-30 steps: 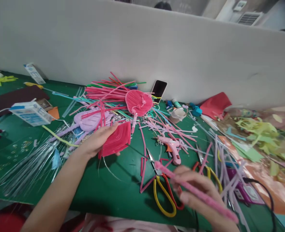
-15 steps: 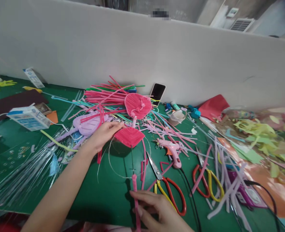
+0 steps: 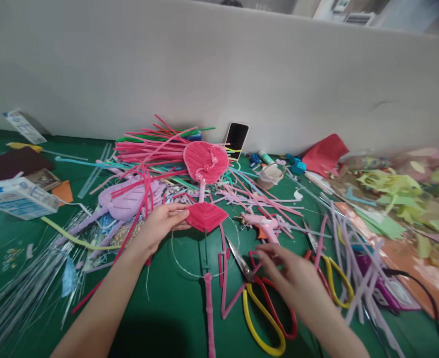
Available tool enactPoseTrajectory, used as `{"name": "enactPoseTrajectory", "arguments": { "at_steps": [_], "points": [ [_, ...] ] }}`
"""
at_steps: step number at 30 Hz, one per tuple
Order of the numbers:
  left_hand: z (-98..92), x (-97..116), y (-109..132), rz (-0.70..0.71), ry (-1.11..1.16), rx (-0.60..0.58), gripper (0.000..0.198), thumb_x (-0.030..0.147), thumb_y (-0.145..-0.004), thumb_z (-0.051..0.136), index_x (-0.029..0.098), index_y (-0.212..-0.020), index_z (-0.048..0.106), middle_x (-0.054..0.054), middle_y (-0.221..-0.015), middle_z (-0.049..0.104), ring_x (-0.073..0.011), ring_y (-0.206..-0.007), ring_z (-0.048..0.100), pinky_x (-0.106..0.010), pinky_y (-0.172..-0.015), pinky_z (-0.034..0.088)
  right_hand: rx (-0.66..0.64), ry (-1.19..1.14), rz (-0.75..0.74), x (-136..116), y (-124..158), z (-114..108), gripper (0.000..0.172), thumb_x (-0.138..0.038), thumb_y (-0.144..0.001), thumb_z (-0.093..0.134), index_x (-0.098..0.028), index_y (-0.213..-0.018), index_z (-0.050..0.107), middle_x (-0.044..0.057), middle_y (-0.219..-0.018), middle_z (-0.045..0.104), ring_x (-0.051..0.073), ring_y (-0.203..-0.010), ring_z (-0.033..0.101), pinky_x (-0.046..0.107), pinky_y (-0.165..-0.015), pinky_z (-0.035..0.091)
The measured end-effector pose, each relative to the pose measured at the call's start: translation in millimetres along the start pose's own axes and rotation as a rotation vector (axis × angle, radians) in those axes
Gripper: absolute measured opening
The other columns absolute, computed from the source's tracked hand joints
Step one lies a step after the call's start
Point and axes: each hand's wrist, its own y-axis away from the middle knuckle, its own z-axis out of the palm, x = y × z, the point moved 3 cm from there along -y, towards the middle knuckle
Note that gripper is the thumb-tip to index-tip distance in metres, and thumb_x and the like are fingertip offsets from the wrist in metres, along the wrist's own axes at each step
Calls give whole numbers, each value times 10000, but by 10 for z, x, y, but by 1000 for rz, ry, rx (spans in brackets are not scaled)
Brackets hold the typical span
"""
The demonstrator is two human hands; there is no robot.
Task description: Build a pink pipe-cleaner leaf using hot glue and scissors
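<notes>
My left hand (image 3: pixel 165 223) is closed on the left corner of a pink diamond-shaped piece of pipe cleaners (image 3: pixel 206 217). Directly beyond it lies a round pink pipe-cleaner fan (image 3: pixel 200 161). From the piece's lower point a thin stem runs down to a pink wrapped handle (image 3: pixel 209 313), with a loop of clear wire around the stem. My right hand (image 3: pixel 288 268) is at the grip of a pink glue gun (image 3: pixel 262 222), thumb and fingers apart; it covers the grip's lower end. Below that hand lie red-and-yellow scissors (image 3: pixel 247 273).
A second pair of scissors (image 3: pixel 333 283) lies among lilac pipe cleaners at the right. A purple fan shape (image 3: pixel 118 199), silver strands (image 3: pixel 29 278) and a blue-white box (image 3: pixel 20 196) are at the left. A phone (image 3: pixel 237 136) leans on the white partition (image 3: pixel 219 74).
My right hand has let go of the pink wrapped handle and moved up and right to the glue gun. My left hand still holds the diamond-shaped piece. The view has shifted slightly.
</notes>
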Motion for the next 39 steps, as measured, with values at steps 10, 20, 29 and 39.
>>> {"name": "enactPoseTrajectory", "arguments": {
  "at_steps": [10,20,29,39],
  "points": [
    [77,-84,21,-8,-11,34,279,366,-777,759,158,-963,752,-83,-865,791,-206,-747,751,-341,-773,610,210,461,205,424,-532,104,476,-583,-834,557,-137,-1003,554,208,-1036,682,329,-922,675,366,-712,475],
    [72,-147,14,-28,-66,60,258,288,-753,740,174,-981,783,-63,-853,787,-194,-734,746,-304,-718,618,520,272,379,380,-417,-138,587,-555,-744,571,-131,-1134,464,204,-982,673,338,-821,655,382,-671,458],
    [52,-183,-9,-38,-97,53,324,362,-703,789,159,-956,796,-87,-856,792,-238,-781,746,-327,-694,617,455,108,163,-216,-206,181,367,-534,-679,630,-220,-855,555,33,-578,605,226,-500,552,315,-510,405],
    [-4,-133,-25,122,-220,199,181,322,-661,807,171,-759,789,-121,-1097,766,-292,-1009,698,-386,-927,514,417,197,-2,-245,-230,421,334,-487,-793,565,-181,-922,594,85,-720,685,240,-617,629,304,-554,437]
  ]
}}
